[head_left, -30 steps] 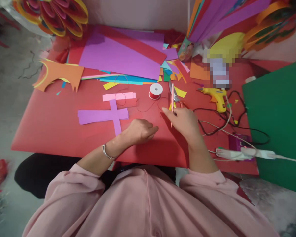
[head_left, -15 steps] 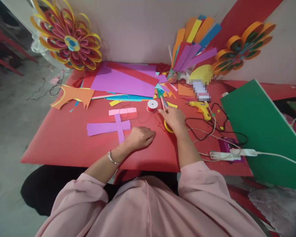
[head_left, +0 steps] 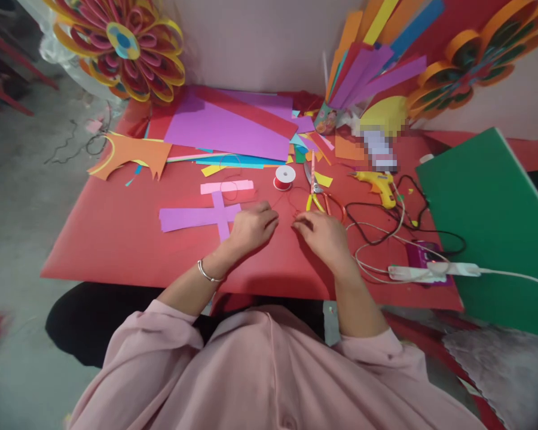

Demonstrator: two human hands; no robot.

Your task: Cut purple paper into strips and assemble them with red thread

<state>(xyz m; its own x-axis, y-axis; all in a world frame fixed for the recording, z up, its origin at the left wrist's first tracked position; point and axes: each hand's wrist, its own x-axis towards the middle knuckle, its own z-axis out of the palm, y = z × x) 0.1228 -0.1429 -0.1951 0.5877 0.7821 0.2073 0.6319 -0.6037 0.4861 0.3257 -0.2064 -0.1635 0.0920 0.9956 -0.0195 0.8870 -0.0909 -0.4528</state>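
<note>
My left hand (head_left: 255, 227) is closed in a pinch over the front of the table, its wrist wearing a silver bangle; what its fingertips hold, if anything, is too small to see. Opposite it, my right hand (head_left: 323, 237) pinches at the loose red thread (head_left: 295, 210). A white spool (head_left: 284, 177) wound with red thread stands just beyond both hands. Scissors with yellow handles (head_left: 314, 202) lie behind my right hand, beside another red-handled tool (head_left: 334, 203). Crossed purple paper strips (head_left: 190, 218) lie left of and partly under my left hand, with pink strips (head_left: 228, 187) behind them.
Purple and red sheets (head_left: 233, 125) and paper scraps lie at the back. A yellow glue gun (head_left: 379, 186), looping cables, a white power strip (head_left: 430, 272) and a leaning green board (head_left: 488, 227) are at right. A cup (head_left: 326, 119) holds coloured strips; paper flowers (head_left: 123, 42) stand behind.
My right hand has let go of the scissors and come back toward me to the red thread. My left hand's fingers have drawn into a pinch. The camera view has shifted slightly.
</note>
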